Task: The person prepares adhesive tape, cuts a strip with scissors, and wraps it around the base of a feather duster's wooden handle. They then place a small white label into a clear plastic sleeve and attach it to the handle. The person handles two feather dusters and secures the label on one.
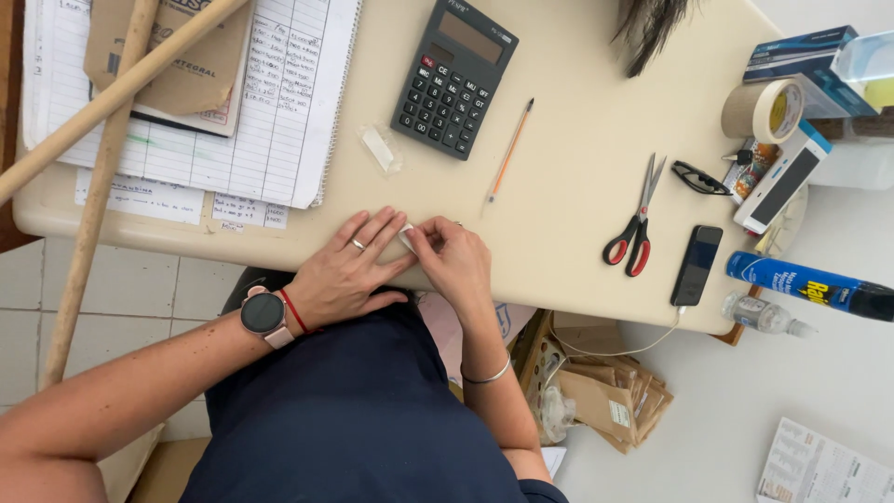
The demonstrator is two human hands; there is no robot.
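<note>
So both my hands meet at the near edge of the cream surface [577, 186]. Right hand [456, 261] has its grip pinched on a small white slip [406, 235], which pokes out leftward toward my left hand [349, 270], whose flat, unclenched fingers touch it.

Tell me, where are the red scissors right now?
In the head view, the red-handled scissors lie shut on the right part of the cream table, just left of the black phone and right of the pencil.
</note>
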